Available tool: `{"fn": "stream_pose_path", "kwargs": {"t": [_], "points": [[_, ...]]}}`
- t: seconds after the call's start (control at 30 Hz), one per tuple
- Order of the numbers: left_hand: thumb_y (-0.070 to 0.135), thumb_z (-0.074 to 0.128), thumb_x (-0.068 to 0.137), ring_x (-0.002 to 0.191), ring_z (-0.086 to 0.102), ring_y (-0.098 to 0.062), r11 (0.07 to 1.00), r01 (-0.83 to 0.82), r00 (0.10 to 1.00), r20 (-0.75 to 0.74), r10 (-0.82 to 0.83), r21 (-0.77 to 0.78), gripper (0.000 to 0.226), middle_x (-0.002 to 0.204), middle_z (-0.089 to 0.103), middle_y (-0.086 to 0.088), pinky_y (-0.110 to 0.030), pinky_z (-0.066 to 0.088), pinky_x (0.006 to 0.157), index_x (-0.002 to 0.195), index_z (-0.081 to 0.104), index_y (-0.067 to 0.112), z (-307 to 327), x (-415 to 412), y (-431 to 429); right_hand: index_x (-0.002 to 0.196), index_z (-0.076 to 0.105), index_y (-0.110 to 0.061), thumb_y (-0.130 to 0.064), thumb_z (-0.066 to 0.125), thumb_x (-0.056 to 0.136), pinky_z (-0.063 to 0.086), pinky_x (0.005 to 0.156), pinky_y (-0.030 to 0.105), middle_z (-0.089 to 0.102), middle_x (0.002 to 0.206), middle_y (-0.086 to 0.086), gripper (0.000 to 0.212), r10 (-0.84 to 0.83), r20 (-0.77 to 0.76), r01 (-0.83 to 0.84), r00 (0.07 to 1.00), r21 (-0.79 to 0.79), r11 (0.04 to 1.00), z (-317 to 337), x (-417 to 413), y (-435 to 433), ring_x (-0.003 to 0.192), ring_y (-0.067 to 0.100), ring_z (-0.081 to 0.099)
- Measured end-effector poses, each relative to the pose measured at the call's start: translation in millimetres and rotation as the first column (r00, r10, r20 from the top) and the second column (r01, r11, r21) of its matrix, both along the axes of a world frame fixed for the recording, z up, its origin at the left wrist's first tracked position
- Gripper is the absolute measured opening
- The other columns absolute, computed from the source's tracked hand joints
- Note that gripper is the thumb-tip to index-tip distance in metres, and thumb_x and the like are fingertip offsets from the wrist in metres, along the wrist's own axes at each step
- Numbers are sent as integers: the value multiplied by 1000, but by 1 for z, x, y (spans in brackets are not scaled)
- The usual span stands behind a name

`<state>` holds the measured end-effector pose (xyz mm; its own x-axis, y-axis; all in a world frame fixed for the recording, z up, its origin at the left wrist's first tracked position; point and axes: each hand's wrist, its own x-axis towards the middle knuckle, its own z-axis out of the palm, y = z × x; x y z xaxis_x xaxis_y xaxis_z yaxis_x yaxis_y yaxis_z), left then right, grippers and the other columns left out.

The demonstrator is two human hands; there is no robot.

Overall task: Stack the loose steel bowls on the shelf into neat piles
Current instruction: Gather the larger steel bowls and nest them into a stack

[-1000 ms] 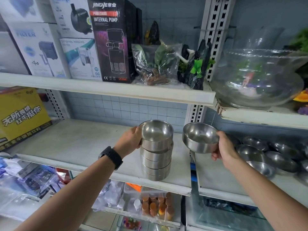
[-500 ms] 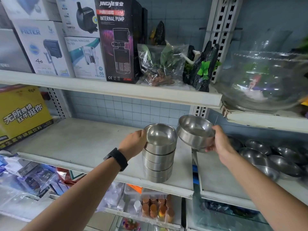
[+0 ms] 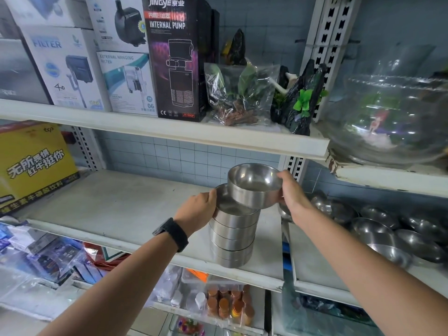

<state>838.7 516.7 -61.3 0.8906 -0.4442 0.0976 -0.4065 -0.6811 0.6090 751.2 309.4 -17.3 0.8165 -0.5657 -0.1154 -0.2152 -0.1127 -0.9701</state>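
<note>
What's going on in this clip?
A person is piling steel bowls on a shop shelf. The left hand grips the top of the stack, which stands near the shelf's front edge. The right hand holds a bowl upright by its rim over the stack, offset to the right and not yet seated. More loose bowls lie in the next bay to the right.

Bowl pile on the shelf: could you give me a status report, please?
Left grip holds pile at its top. Right grip holds bowl just above it, not yet nested. Nothing between.
</note>
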Motion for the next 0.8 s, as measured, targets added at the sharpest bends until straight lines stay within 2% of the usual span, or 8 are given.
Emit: {"fn": "stream_pose_path", "kwargs": {"t": [0.1, 0.2, 0.33, 0.4, 0.5, 0.6, 0.7, 0.8], "points": [[29, 19, 109, 76, 57, -29, 997, -4, 1000, -26, 2, -79, 37, 77, 60, -9, -35, 47, 69, 88, 46, 14, 2, -5, 1, 82, 51, -16, -38, 29, 104, 37, 79, 34, 55, 82, 6, 38, 41, -19, -41, 999, 3, 999, -7, 9, 7, 85, 21, 51], [31, 18, 109, 87, 56, -38, 995, -20, 1000, -23, 18, -101, 36, 88, 60, -16, -44, 49, 80, 84, 38, 14, 2, -11, 2, 84, 49, -16, -36, 29, 103, 36, 76, 35, 48, 87, 9, 34, 70, -38, -71, 997, -2, 998, -14, 13, 14, 84, 21, 46], [43, 17, 108, 88, 56, -32, 985, -89, 993, -94, 75, -148, 56, 89, 63, -13, -37, 42, 77, 78, 53, 13, -4, -11, -1, 92, 49, -16, -38, 29, 101, 42, 82, 37, 49, 89, 9, 31, 109, -59, -108, 992, 8, 994, -21, 16, 18, 85, 21, 47], [42, 20, 108, 83, 50, -27, 971, -112, 987, -137, 84, -210, 55, 80, 56, -9, -36, 37, 75, 71, 48, 13, -4, -11, -1, 92, 50, -18, -39, 29, 99, 47, 87, 41, 49, 88, 8, 30, 108, -72, -108, 991, 11, 994, -21, 16, 19, 86, 21, 47], [36, 23, 110, 72, 38, -23, 954, -139, 981, -171, 95, -267, 50, 65, 42, -2, -35, 30, 67, 65, 34, 17, -3, -11, -3, 91, 49, -20, -43, 29, 94, 42, 79, 40, 44, 88, 6, 30, 109, -89, -107, 990, 26, 994, -21, 14, 22, 85, 22, 41], [46, 24, 108, 68, 43, -24, 929, -190, 958, -267, 104, -318, 56, 63, 46, -2, -34, 36, 64, 63, 38, 16, -7, -6, -3, 89, 51, -22, -48, 29, 90, 39, 76, 38, 47, 90, 4, 34, 104, -118, -100, 988, 36, 994, -25, 13, 23, 85, 20, 43], [51, 24, 106, 81, 53, -24, 918, -216, 923, -375, 82, -332, 56, 79, 55, -4, -38, 44, 75, 75, 53, 15, -13, -4, -1, 86, 56, -21, -49, 30, 89, 41, 74, 38, 50, 89, 5, 38, 85, -126, -79, 988, 53, 995, -27, 13, 23, 83, 21, 45], [58, 19, 105, 94, 59, -16, 863, -257, 855, -519, -7, -434, 60, 105, 62, -1, -46, 46, 88, 112, 65, 19, -9, -12, 4, 92, 57, -19, -43, 30, 94, 43, 77, 39, 51, 89, 8, 37, 109, -106, -98, 988, 99, 990, -28, 14, 24, 84, 23, 46]]}}
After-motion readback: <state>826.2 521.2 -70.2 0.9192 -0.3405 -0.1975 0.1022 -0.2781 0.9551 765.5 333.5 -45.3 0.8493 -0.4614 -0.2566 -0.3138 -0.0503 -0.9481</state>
